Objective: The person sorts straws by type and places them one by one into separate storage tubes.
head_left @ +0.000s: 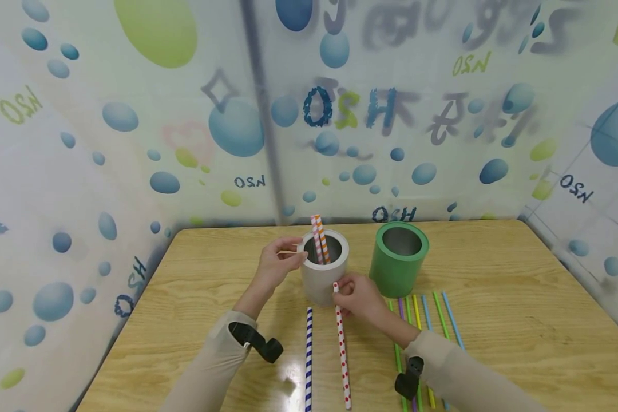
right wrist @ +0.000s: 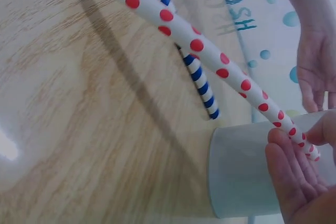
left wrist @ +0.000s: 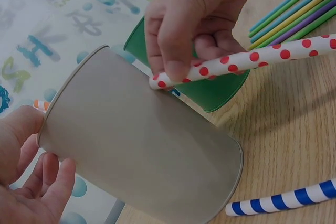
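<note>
A light grey cup (head_left: pixel 320 280) stands on the table with two striped paper straws (head_left: pixel 319 240), one pink and one orange, leaning inside it. At its rim, on the left side, my left hand (head_left: pixel 277 264) holds the cup with thumb and fingers. My right hand (head_left: pixel 359 296) pinches the top end of a white paper straw with red dots (head_left: pixel 342 355), in front of the cup's right side. That straw slants down toward me, and the right wrist view shows its shadow on the wood. A blue-and-white striped straw (head_left: pixel 309 357) lies to its left.
A green cup (head_left: pixel 399 269) stands to the right of the grey one. Several thin plain-coloured sticks (head_left: pixel 426 312) lie in front of it, partly under my right forearm. Behind the wooden table (head_left: pixel 226 246) hangs a patterned curtain (head_left: pixel 211 200).
</note>
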A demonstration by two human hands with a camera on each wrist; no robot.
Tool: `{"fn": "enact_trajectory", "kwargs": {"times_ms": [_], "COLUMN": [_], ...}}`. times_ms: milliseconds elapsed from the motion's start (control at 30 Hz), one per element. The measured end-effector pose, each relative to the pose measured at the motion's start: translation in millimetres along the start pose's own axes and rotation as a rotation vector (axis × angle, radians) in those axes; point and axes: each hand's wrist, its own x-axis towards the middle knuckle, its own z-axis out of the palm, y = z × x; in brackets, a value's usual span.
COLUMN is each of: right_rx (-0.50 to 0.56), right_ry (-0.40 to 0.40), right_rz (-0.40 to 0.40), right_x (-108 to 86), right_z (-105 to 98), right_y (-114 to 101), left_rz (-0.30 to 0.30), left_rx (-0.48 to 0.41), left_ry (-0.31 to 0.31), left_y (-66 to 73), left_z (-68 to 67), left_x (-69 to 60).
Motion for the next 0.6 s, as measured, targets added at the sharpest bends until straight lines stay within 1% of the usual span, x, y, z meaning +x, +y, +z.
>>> {"fn": "enact_trajectory", "kwargs": {"times_ms": [100,200,333,500,600], "right_rx": [0.008,0.022,0.043,0.069,0.073], "right_ry": [0.03,0.049,0.065,0.065,0.064], "right_rz": [-0.017,-0.028,-0.037,-0.059,-0.063], "right_x": [-0.9,-2.2,-2.2,-3.5,-4.9], "right_z": [-2,-5,-10,-14,-17], "right_y": [-6,-13,-21,-29,-32], "left_rz": [-0.005,-0.024,-0.019,-0.01,-0.017], "left_rx": [0.002,0.0,-0.009,0.001,0.002], "left_ry": [-0.013,-0.023,-0.015,0.0,0.0], "left_y": [11.7,13.7,-1.7,-3.8,-3.1], "left_z": [-0.1,-0.8,-1.1,0.0,0.5], "left_x": [-7.2,-7.8,1.5,2.5,2.9]}}
